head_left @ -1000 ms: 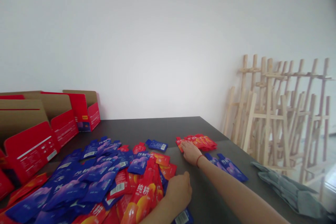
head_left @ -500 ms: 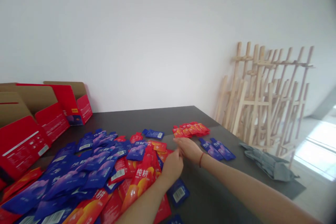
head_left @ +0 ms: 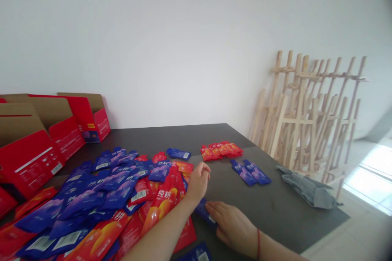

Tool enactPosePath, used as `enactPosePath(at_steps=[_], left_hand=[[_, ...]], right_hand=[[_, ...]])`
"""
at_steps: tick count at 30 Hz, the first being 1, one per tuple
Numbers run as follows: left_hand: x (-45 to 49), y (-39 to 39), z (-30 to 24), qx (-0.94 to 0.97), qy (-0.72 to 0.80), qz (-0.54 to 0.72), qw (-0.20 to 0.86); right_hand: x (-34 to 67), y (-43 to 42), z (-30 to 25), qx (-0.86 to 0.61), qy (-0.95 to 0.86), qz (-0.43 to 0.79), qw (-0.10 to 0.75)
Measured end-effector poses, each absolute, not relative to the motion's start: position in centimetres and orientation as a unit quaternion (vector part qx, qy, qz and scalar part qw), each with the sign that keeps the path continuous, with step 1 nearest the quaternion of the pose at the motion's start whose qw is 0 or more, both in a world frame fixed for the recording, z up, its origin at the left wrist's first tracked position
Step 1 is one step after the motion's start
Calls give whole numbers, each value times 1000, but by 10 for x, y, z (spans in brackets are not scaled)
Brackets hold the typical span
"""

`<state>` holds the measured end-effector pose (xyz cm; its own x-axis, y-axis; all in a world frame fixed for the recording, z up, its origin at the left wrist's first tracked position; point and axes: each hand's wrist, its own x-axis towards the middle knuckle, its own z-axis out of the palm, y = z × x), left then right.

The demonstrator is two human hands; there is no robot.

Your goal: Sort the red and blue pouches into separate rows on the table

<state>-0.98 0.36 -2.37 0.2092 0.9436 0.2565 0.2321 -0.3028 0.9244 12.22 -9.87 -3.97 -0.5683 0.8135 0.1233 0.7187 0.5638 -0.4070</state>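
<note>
My right hand (head_left: 232, 225) lies palm down over a blue pouch (head_left: 202, 211) on the dark table, its fingers stretched out across the pouch and covering part of it. My left hand (head_left: 198, 181) hangs at the right edge of the pile with its fingers curled in, and nothing shows in them. Under and beside my left arm spreads the pile of blue pouches (head_left: 119, 193) and red pouches (head_left: 163, 202). Another blue pouch (head_left: 196, 253) lies at the bottom edge of the view.
Overlapping red pouches (head_left: 221, 150) form a row farther back, with two blue pouches (head_left: 251, 172) in front of them. Open red cartons (head_left: 65, 134) stand at the left. A grey cloth-like bundle (head_left: 308, 187) lies at the table's right edge. Wooden easels (head_left: 300, 118) lean near the wall.
My right hand has come away from my left hand and the red row, down and toward me onto the blue pouch. My left hand has moved slightly up and left.
</note>
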Motion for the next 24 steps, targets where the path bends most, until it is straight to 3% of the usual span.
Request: enactPosePath(at_steps=[4,9,14,18,21,24], left_hand=[[-11,0,-19,718,406,402,398],[-11,-21,-7,876,324,306,183],[-6,-39,-14,951,249,131,127],[-6,-37,-22,957,248,97,118],[-5,-31,-25,953,264,96,111],[-4,-26,-26,951,265,103,125]], right_hand=[[155,-100,-42,-539,-736,298,282],[175,-101,-55,-535,-499,562,387],[181,-97,-64,-497,-412,614,454],[184,-99,-59,-553,-479,544,410],[183,-105,-46,-603,-647,307,352],[178,-107,-38,-548,-780,111,281]])
